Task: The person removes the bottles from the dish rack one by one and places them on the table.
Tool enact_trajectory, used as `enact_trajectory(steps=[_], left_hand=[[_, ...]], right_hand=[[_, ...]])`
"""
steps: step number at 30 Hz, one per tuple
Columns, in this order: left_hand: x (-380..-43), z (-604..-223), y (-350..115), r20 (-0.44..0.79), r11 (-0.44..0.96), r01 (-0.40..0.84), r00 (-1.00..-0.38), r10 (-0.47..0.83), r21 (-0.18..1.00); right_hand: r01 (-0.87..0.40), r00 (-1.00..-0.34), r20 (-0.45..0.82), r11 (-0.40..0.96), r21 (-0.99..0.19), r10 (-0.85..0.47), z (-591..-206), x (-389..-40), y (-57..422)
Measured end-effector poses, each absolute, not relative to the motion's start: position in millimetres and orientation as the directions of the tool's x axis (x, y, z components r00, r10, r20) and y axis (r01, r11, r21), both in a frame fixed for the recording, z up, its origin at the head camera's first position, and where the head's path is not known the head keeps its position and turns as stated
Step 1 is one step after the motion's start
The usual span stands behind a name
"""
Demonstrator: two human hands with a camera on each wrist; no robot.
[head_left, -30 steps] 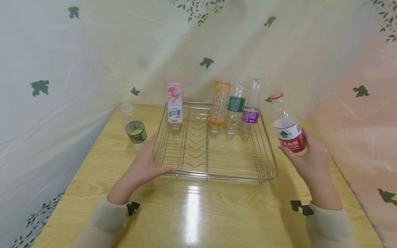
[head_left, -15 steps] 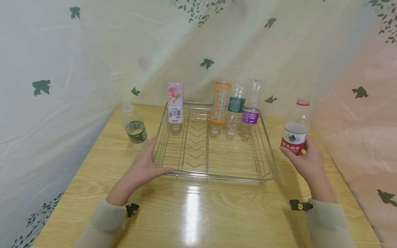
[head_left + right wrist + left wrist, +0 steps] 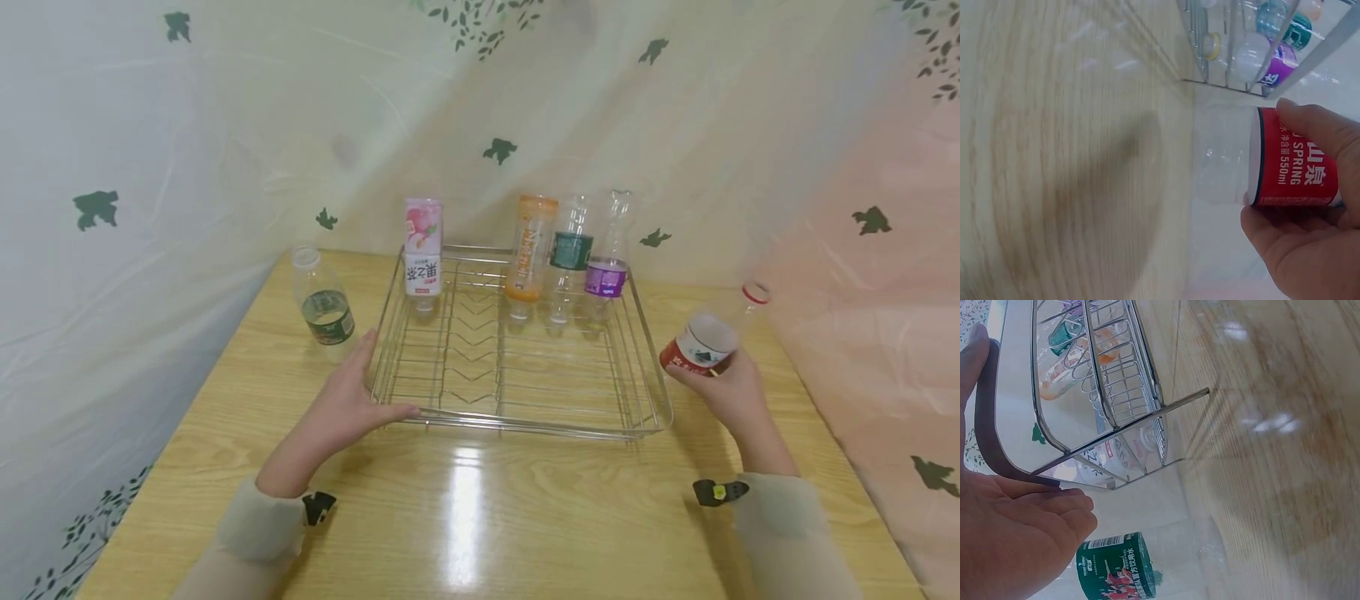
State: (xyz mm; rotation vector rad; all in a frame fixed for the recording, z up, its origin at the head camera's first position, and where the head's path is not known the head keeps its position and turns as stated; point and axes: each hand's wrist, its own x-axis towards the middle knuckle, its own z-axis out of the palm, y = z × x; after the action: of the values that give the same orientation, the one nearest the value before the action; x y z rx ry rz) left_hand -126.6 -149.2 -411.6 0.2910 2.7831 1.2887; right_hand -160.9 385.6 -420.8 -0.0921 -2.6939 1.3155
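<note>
My right hand grips a clear plastic bottle with a red and white label, to the right of the rack. The bottle is tilted, its red-ringed mouth pointing up and right, its base toward the rack. In the right wrist view thumb and fingers close round the red label. At the front left corner of the wire dish rack, my left hand rests with thumb along the front rim and fingers along the left side. A green-labelled bottle stands upright beyond the left fingers.
Inside the rack, bottles stand neck down at the back: a pink one on the left, then orange, green-labelled and purple-labelled ones on the right. A patterned curtain hangs behind the wooden table.
The right hand has carried the red-labelled bottle slightly down and tipped it from near upright, its mouth now to the right and its base to the left. The left hand has stayed put.
</note>
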Motion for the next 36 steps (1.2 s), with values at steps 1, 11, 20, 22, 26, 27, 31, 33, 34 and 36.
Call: enact_trajectory(steps=[1, 11, 20, 22, 26, 27, 31, 33, 34, 36], left_hand=[[-127, -411, -149, 0.023, 0.632, 0.143, -0.981, 0.195, 0.761], [-127, -412, -149, 0.013, 0.634, 0.134, -0.981, 0.192, 0.762], [-126, -411, -148, 0.010, 0.627, 0.130, -0.981, 0.192, 0.768], [-126, -411, -148, 0.012, 0.629, 0.133, -0.981, 0.194, 0.766], [-125, -412, -148, 0.014, 0.626, 0.134, -0.981, 0.192, 0.768], [-125, -412, -149, 0.015, 0.625, 0.134, -0.981, 0.192, 0.769], [-126, -414, -149, 0.020, 0.623, 0.139, -0.981, 0.193, 0.770], [-126, -415, -150, 0.019, 0.625, 0.138, -0.981, 0.193, 0.768], [-126, -415, -150, 0.019, 0.625, 0.138, -0.981, 0.193, 0.768], [-126, -415, -150, 0.018, 0.627, 0.137, -0.981, 0.193, 0.767]], right_hand=[[-0.003, -0.988, 0.098, 0.615, -0.789, 0.121, -422, -162, 385], [0.039, -0.986, 0.075, 0.654, -0.756, 0.146, -430, -163, 383], [0.034, -0.988, 0.074, 0.661, -0.749, 0.134, -439, -163, 385], [0.034, -0.988, 0.076, 0.666, -0.745, 0.135, -441, -162, 385], [0.031, -0.988, 0.083, 0.680, -0.732, 0.134, -442, -163, 385], [0.029, -0.988, 0.083, 0.680, -0.733, 0.132, -443, -163, 385], [0.029, -0.989, 0.076, 0.669, -0.742, 0.128, -444, -164, 386], [0.027, -0.989, 0.076, 0.663, -0.749, 0.125, -444, -164, 386], [0.025, -0.989, 0.076, 0.658, -0.753, 0.125, -444, -164, 386], [0.018, -0.989, 0.081, 0.641, -0.767, 0.125, -443, -163, 386]])
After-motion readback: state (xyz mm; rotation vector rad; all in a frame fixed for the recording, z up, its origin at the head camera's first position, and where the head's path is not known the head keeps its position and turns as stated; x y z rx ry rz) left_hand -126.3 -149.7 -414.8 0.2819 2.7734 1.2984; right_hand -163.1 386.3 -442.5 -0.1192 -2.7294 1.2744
